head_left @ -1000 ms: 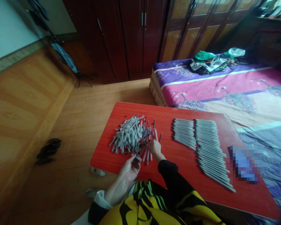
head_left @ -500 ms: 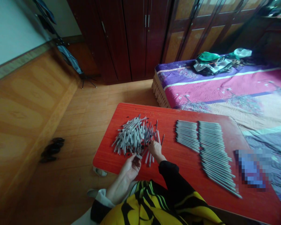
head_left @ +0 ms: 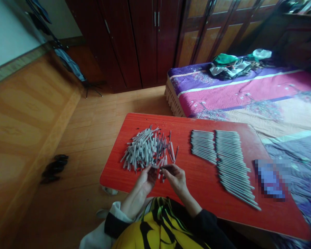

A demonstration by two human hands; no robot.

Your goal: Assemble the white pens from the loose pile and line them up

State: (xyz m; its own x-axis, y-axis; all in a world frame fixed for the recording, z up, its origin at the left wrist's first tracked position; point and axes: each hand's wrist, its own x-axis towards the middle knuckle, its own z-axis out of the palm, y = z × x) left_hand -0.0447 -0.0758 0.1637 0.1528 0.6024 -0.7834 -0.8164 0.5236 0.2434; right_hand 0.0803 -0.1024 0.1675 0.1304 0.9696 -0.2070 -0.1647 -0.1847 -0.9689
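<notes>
My left hand (head_left: 146, 180) is closed, pinching a short pale pen barrel (head_left: 154, 167) at the table's near side. Close on its right, my right hand (head_left: 176, 177) has thumb and forefinger pressed together on a small dark piece at the barrel's end, too small to name. Just beyond my hands lies a heap of pale, pen-like barrels (head_left: 140, 148). Thin dark sticks (head_left: 160, 143) lie against the heap's right side. Several loose pale barrels (head_left: 172, 151) are scattered nearby, some partly hidden by my right hand.
Slim pen-like sticks lie in a short row (head_left: 202, 145) and a longer row (head_left: 234, 166) on the red table (head_left: 194, 193). A blurred-out purple item (head_left: 271, 180) is at the right. Beyond stand a bed (head_left: 223, 93) and dark wardrobes (head_left: 142, 45).
My right hand has come back from the loose sticks to meet my left hand, which still holds the pale barrel. The view has shifted slightly.
</notes>
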